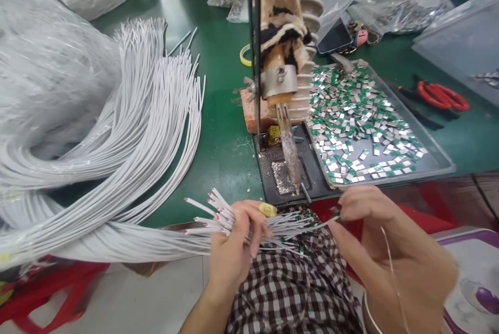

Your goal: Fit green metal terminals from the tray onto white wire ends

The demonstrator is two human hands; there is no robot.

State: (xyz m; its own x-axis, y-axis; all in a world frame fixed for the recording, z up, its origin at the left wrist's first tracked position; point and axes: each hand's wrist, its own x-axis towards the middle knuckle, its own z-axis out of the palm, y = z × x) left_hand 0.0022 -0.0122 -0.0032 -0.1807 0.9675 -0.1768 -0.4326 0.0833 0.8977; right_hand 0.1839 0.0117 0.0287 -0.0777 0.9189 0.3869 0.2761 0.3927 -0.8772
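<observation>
Head view shows my left hand closed around a fanned bundle of thin white wires, their stripped ends splayed above my fingers at the near edge of the green surface. My right hand pinches a single wire end between fingertips just below the tip of the soldering iron, which hangs tilted over a black tray. Just right of it, a metal tray holds many small green and silver boards. Red-handled pliers lie further right. More white wires sweep across the left side.
</observation>
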